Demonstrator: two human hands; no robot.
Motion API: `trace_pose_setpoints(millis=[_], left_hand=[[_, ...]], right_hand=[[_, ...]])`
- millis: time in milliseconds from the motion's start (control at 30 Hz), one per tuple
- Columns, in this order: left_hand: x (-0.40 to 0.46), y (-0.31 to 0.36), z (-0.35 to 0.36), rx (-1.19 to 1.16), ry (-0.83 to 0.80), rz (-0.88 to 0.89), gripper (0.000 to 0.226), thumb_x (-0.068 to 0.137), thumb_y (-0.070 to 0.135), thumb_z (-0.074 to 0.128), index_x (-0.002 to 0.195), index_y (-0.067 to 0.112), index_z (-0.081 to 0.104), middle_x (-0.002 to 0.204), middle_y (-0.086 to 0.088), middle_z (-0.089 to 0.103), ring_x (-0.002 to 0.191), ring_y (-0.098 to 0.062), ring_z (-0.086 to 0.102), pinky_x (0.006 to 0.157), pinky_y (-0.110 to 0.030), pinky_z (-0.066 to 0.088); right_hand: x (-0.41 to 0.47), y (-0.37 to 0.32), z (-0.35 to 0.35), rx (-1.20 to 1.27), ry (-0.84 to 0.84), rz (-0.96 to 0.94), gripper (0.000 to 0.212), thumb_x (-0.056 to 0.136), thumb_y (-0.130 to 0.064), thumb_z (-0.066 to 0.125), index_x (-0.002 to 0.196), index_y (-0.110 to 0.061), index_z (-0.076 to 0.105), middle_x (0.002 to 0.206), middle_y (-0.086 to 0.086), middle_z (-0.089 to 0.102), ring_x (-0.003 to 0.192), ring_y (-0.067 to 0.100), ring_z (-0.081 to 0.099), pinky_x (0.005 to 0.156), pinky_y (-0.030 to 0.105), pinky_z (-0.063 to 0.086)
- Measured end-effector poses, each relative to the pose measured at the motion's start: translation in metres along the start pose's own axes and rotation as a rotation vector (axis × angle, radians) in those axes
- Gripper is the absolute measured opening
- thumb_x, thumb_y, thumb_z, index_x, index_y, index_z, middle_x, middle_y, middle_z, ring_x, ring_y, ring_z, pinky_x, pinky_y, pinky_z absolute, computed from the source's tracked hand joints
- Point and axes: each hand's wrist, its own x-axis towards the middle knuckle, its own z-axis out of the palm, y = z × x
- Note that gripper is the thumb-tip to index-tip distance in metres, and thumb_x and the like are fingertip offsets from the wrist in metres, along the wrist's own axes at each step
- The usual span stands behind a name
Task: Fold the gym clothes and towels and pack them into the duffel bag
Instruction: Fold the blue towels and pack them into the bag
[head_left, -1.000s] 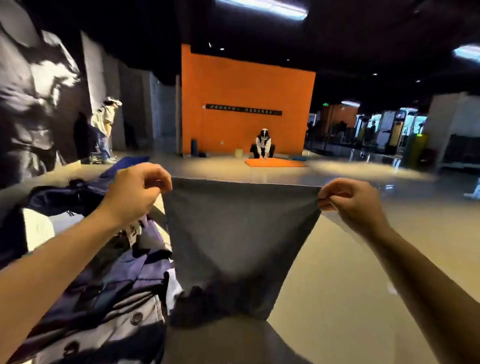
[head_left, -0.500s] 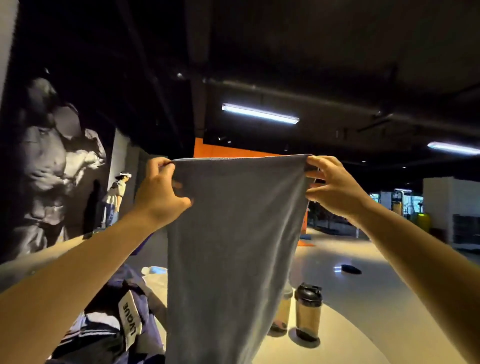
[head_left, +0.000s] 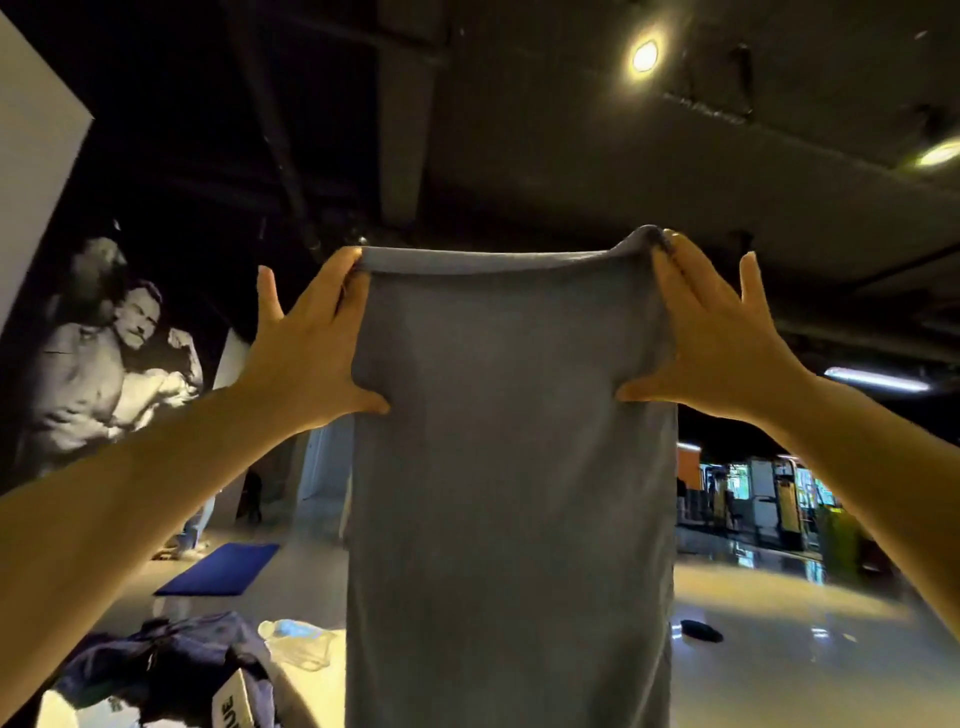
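A grey-blue towel (head_left: 509, 467) hangs full length in front of me, raised high toward the ceiling. My left hand (head_left: 306, 353) holds its upper left corner, thumb on the front and index finger at the top edge, other fingers spread. My right hand (head_left: 711, 343) holds the upper right corner the same way. The towel's lower end runs out of the bottom of the view. A dark navy heap of fabric (head_left: 171, 665) with a white label lies at the bottom left; I cannot tell whether it is the duffel bag or clothes.
A clear plastic bottle (head_left: 296, 636) lies beside the navy heap on a pale table (head_left: 322, 691). A blue mat (head_left: 221, 569) lies on the gym floor at the left. A small dark object (head_left: 701, 631) is on the floor at the right.
Both hands have lifted the towel from chest height to above head height and drawn its top corners closer together. The view has tilted up toward the ceiling.
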Motion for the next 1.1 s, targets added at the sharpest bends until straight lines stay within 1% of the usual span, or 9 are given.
trace_pose_setpoints(millis=[100, 333, 533, 667, 767, 867, 933, 1000, 1100], left_hand=[[0.012, 0.000, -0.011, 0.069, 0.045, -0.026, 0.143, 0.047, 0.060, 0.085, 0.153, 0.008, 0.004, 0.159, -0.009, 0.002, 0.141, -0.030, 0.026, 0.108, -0.066, -0.004], [0.025, 0.002, 0.000, 0.175, 0.111, 0.048, 0.147, 0.031, 0.053, 0.093, 0.148, 0.000, 0.022, 0.154, -0.019, 0.022, 0.136, -0.036, 0.034, 0.102, -0.074, 0.007], [-0.002, 0.008, 0.075, 0.166, 0.041, 0.086, 0.145, 0.029, 0.051, 0.094, 0.145, 0.000, 0.024, 0.151, -0.020, 0.026, 0.129, -0.036, 0.042, 0.101, -0.073, 0.011], [-0.042, 0.021, 0.145, 0.115, -0.089, 0.064, 0.147, 0.027, 0.047, 0.095, 0.146, 0.005, 0.021, 0.151, -0.015, 0.025, 0.126, -0.037, 0.046, 0.110, -0.063, -0.007], [-0.072, 0.028, 0.196, 0.136, -0.258, 0.059, 0.148, 0.028, 0.051, 0.093, 0.149, 0.004, 0.022, 0.152, -0.011, 0.023, 0.133, -0.028, 0.034, 0.108, -0.062, -0.010], [-0.099, 0.045, 0.235, 0.214, -0.455, 0.064, 0.131, 0.065, 0.063, 0.075, 0.143, 0.003, -0.011, 0.153, -0.010, -0.016, 0.145, -0.024, -0.005, 0.097, -0.062, -0.030], [-0.115, 0.059, 0.257, 0.210, -0.548, 0.043, 0.117, 0.081, 0.061, 0.061, 0.147, 0.005, -0.017, 0.149, -0.010, -0.031, 0.144, -0.024, -0.021, 0.091, -0.064, -0.032], [-0.125, 0.070, 0.269, 0.166, -0.591, 0.034, 0.110, 0.081, 0.056, 0.064, 0.152, 0.007, -0.004, 0.152, -0.008, -0.024, 0.146, -0.025, -0.013, 0.102, -0.066, -0.020], [-0.149, 0.073, 0.279, -0.009, -0.522, 0.081, 0.106, 0.062, 0.040, 0.088, 0.145, 0.003, 0.033, 0.153, -0.014, 0.016, 0.136, -0.037, 0.035, 0.109, -0.066, 0.007]], right_hand=[[0.013, 0.012, -0.018, -0.087, 0.058, -0.028, 0.132, 0.054, -0.068, 0.075, 0.152, -0.007, 0.010, 0.159, 0.013, 0.010, 0.146, 0.031, 0.014, 0.112, 0.062, -0.002], [0.018, 0.022, -0.017, -0.137, 0.046, -0.010, 0.134, 0.056, -0.065, 0.077, 0.152, -0.010, 0.002, 0.160, 0.012, 0.004, 0.146, 0.030, 0.015, 0.111, 0.057, -0.009], [-0.017, 0.019, 0.070, -0.103, -0.059, -0.058, 0.140, 0.046, -0.068, 0.080, 0.151, -0.005, 0.011, 0.156, 0.017, 0.021, 0.141, 0.034, 0.028, 0.109, 0.069, 0.009], [-0.056, 0.005, 0.139, 0.033, -0.232, -0.016, 0.141, 0.054, -0.058, 0.083, 0.147, -0.016, -0.014, 0.161, 0.006, 0.000, 0.147, 0.021, 0.004, 0.113, 0.053, -0.018], [-0.085, -0.010, 0.188, 0.077, -0.351, 0.031, 0.137, 0.062, -0.057, 0.079, 0.140, -0.021, -0.026, 0.160, 0.002, -0.013, 0.148, 0.017, -0.005, 0.111, 0.049, -0.022], [-0.112, -0.027, 0.233, 0.045, -0.520, 0.103, 0.127, 0.074, -0.061, 0.068, 0.132, -0.024, -0.039, 0.156, 0.001, -0.027, 0.146, 0.018, -0.017, 0.111, 0.052, -0.018], [-0.129, -0.035, 0.259, 0.067, -0.572, 0.148, 0.120, 0.080, -0.059, 0.063, 0.139, -0.023, -0.034, 0.156, 0.002, -0.027, 0.146, 0.019, -0.017, 0.113, 0.052, -0.013], [-0.143, -0.041, 0.274, 0.107, -0.574, 0.179, 0.111, 0.084, -0.052, 0.064, 0.148, -0.018, -0.021, 0.159, 0.003, -0.020, 0.147, 0.021, -0.010, 0.117, 0.051, -0.006], [-0.169, -0.048, 0.285, 0.232, -0.481, 0.218, 0.095, 0.082, -0.030, 0.072, 0.152, -0.008, 0.011, 0.160, 0.010, 0.007, 0.144, 0.031, 0.015, 0.116, 0.053, 0.015]])
